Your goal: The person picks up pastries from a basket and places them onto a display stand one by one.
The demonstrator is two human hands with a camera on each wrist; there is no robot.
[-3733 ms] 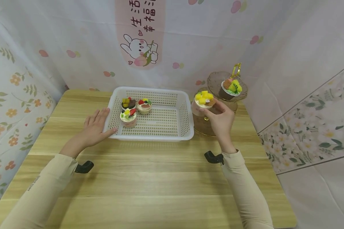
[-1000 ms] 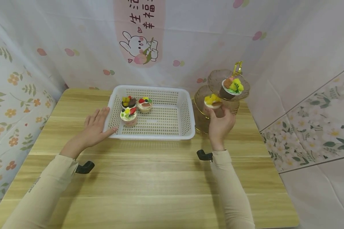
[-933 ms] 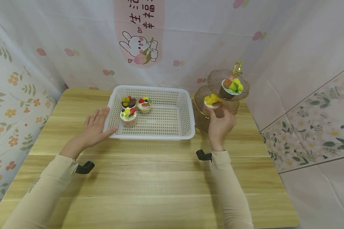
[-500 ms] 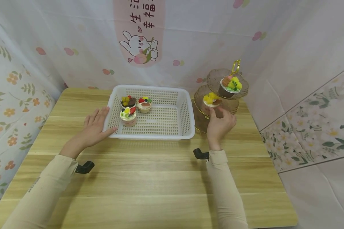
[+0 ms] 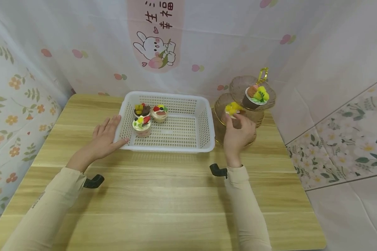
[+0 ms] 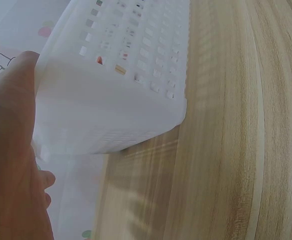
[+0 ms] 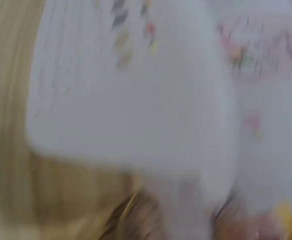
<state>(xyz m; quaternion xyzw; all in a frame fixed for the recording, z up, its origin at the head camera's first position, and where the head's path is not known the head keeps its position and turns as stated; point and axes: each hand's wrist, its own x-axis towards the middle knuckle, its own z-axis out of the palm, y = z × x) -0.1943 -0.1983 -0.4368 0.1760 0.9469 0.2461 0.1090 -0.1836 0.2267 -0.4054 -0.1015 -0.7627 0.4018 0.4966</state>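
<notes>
My left hand (image 5: 104,136) rests on the left end of a white plastic basket (image 5: 166,151), fingers straight along its rim. In the left wrist view the thumb side lies along the basket's wall (image 6: 100,107). Inside the basket stand three toy dessert cups, one with a strawberry slice (image 5: 141,127). My right hand (image 5: 239,136) is at the lower tier of a two-tier stand (image 5: 219,104), thumb and fingers parted. Just behind its fingertips a cupcake with yellow fruit cubes (image 5: 233,107) sits on that tier, its lower part hidden. The right wrist view is blurred.
A brown-cup cupcake with green and yellow topping (image 5: 255,99) stands on the upper tier, below the gold handle (image 5: 263,75). The wooden table (image 5: 163,202) ends at a patterned curtain (image 5: 201,38) behind. A black wrist mount (image 5: 218,170) juts from the right sleeve.
My right hand carried the yellow-fruit cupcake from beside the basket onto the lower tier. In the last half second its fingers loosened and shifted slightly left. The left hand stayed put.
</notes>
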